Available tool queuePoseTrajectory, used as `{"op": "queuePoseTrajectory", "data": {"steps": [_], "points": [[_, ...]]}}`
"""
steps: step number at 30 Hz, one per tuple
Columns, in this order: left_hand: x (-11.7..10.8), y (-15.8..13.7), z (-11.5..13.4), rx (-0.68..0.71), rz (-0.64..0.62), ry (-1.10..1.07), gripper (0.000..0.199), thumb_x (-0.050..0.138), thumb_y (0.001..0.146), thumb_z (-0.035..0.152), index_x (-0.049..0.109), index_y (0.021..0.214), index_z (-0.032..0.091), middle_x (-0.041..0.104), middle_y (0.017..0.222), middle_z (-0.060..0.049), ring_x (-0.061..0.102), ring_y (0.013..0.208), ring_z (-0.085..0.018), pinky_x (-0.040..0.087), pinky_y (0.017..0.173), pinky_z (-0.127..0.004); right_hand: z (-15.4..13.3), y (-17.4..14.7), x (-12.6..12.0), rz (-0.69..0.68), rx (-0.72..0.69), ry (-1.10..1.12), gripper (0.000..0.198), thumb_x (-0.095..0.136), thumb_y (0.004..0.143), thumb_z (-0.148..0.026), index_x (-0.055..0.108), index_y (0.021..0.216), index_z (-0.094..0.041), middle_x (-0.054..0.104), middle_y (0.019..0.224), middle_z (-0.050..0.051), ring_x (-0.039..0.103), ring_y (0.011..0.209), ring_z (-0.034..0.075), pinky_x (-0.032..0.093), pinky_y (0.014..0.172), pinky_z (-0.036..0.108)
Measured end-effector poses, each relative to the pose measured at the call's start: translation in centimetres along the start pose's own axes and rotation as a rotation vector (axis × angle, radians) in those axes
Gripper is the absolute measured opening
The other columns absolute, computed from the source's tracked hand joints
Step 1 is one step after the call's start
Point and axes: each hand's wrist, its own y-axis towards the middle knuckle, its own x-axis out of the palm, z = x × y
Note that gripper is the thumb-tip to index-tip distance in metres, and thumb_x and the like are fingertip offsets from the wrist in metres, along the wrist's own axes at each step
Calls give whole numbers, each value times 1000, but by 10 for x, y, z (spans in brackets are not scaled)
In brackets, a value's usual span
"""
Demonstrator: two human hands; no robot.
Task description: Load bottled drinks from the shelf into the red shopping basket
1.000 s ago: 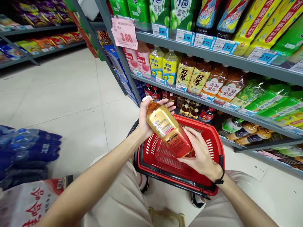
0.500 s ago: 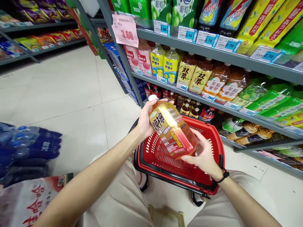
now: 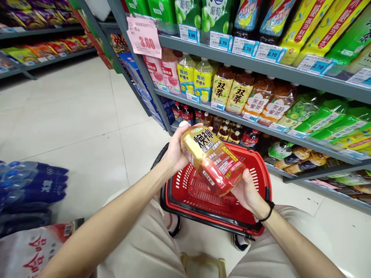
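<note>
Gold upper end of the bottle (image 3: pixel 213 160): clasped by the left hand (image 3: pixel 175 152), thumb close to the white cap (image 3: pixel 183 124), fingers wrapped round behind.
Red lower end: beside the right hand (image 3: pixel 248 194), thumb raised at the corner, other fingers hidden behind the bottle; whether they are closed cannot be told.
Bottle's place: mid-frame, tilted, cap toward the upper left, above the basket (image 3: pixel 264 170).
Wristband (image 3: pixel 268 211): black, on the right wrist.
Basket: red, slotted, between the knees in the centre of the frame.
Trousers (image 3: pixel 136 239): pale, along the bottom edge.
Drink rack (image 3: pixel 246 61): rows of bottles, upper right, a pink price sign (image 3: pixel 144 36) reading 3.60 at its left end.
Wrapped bottles (image 3: pixel 31 181): blue, lower left.
Snack bags (image 3: pixel 43 50): shelved, upper left.
</note>
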Motion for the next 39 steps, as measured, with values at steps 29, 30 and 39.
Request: {"op": "queuePoseTrajectory", "data": {"steps": [29,30,39], "points": [[-35,26,-54,-166,79,1013,53,87,67,54,75,104,18,80,102,-9,75,89,-28,60,75,-32,-59,6,-92,-80,124,-1838,45,42,113,-37,77,111,-9,78,112,21,75,110,35,49,89,39],[-40,27,-66,-182,79,1150,53,87,68,54,75,106,19,80,107,-10,75,94,-29,59,77,-32,-58,5,-92,-100,191,-1823,44,43,113,-36,77,113,-8,78,115,22,74,114,36,50,91,39],[-88,36,-175,-400,-124,1773,59,90,71,49,72,119,20,80,111,-11,74,113,-35,55,99,-40,-64,0,-91,-175,504,-1696,46,51,109,-34,75,134,-5,73,131,27,72,124,40,57,96,43]]}}
